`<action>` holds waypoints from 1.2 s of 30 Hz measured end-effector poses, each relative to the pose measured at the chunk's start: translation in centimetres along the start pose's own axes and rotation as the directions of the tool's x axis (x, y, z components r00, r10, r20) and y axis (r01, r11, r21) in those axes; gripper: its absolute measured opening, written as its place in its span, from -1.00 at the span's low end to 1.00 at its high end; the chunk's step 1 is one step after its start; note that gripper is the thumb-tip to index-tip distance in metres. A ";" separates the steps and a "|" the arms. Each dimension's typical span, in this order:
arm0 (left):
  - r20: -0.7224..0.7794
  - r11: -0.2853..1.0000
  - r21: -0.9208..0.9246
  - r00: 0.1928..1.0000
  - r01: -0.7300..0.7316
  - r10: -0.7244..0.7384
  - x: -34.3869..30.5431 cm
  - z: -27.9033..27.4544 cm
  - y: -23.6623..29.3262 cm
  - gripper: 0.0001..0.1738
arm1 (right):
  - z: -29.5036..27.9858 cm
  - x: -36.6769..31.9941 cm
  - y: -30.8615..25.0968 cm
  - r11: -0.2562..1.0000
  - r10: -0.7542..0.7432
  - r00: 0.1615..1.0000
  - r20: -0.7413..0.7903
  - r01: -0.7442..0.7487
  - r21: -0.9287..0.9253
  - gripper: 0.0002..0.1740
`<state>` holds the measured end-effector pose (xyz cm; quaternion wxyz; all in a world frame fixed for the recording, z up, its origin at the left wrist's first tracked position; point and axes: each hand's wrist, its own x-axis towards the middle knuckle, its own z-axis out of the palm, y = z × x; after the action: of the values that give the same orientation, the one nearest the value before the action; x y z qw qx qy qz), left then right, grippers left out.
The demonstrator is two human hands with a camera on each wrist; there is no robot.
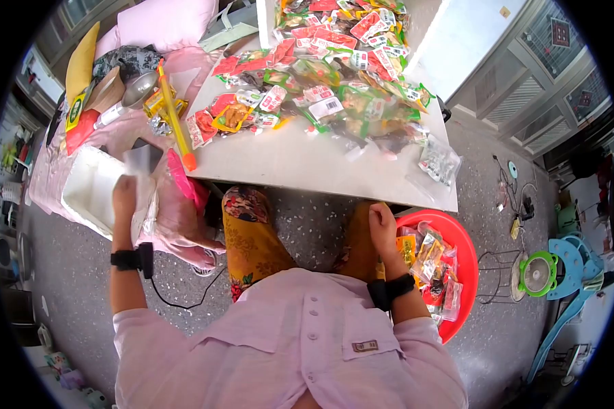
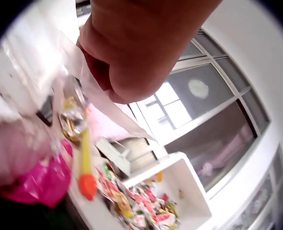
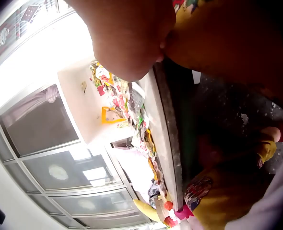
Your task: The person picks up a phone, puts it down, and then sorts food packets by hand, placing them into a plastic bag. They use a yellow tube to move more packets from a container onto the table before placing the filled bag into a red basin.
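My left hand (image 1: 124,198) is over the white foam box (image 1: 82,187) at the left. Its curled fingers grip a translucent plastic bag (image 1: 140,169), blurred in the head view. From that hand the bag (image 2: 91,79) hangs as a thin whitish sheet in the left wrist view; the fingertips are hidden behind the palm. On the right thigh, near the knee, lies my right hand (image 1: 382,225), fingers loosely curled with nothing seen in them. Beside it stands a red basin (image 1: 467,252) of packaged snacks (image 1: 430,262).
Many snack packets (image 1: 327,102) are heaped on the white table (image 1: 286,160), spilling from a white box (image 1: 426,34). A yellow tube with an orange end (image 1: 177,123) lies at the table's left edge. A pink plastic bag (image 1: 187,184) hangs below. Loose packaging (image 1: 438,163) lies at the right corner.
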<state>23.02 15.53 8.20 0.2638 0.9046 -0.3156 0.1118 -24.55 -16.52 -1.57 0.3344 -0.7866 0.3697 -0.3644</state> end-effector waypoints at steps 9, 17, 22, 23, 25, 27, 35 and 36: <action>0.213 0.849 -0.507 0.932 -0.150 0.292 -3.6 11.2 21.0 -0.78 | 3.8 4.4 -5.3 0.845 0.154 0.931 0.330 -0.297 0.444 -0.79; 0.415 0.854 -0.520 0.871 -0.009 0.262 -6.0 16.6 27.4 -0.72 | 7.1 7.2 -9.7 0.516 0.359 0.717 0.597 -0.686 0.513 -0.71; 0.322 0.828 -0.557 0.900 -0.070 0.293 -6.7 17.8 27.1 -0.74 | 7.6 7.7 -9.1 0.429 0.372 0.656 0.657 -0.749 0.505 -0.83; 0.330 0.819 -0.570 0.897 -0.060 0.295 -6.6 17.8 27.1 -0.74 | 7.7 7.7 -8.7 0.402 0.359 0.650 0.669 -0.755 0.518 -0.83; 0.356 0.790 -0.613 0.891 -0.007 0.283 -6.3 17.8 27.0 -0.75 | 7.9 7.7 -8.1 0.344 0.316 0.646 0.695 -0.761 0.550 -0.86; 0.393 0.743 -0.665 0.883 0.081 0.256 -6.1 18.0 26.7 -0.76 | 8.2 7.7 -7.5 0.280 0.256 0.646 0.719 -0.761 0.585 -0.89; 0.475 0.567 -0.784 0.832 0.253 0.285 -5.8 18.2 25.5 -0.78 | 9.1 7.1 -6.7 0.081 0.097 0.651 0.753 -0.759 0.646 -0.88; 0.485 0.562 -0.783 0.827 0.268 0.283 -5.8 17.9 25.6 -0.78 | 9.1 7.0 -6.5 0.075 0.071 0.659 0.749 -0.752 0.655 -0.87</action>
<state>3.05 -8.26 1.46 0.5501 0.6618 -0.3970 -0.3191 -11.63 -16.67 1.24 0.9193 -0.3194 0.1743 -0.1503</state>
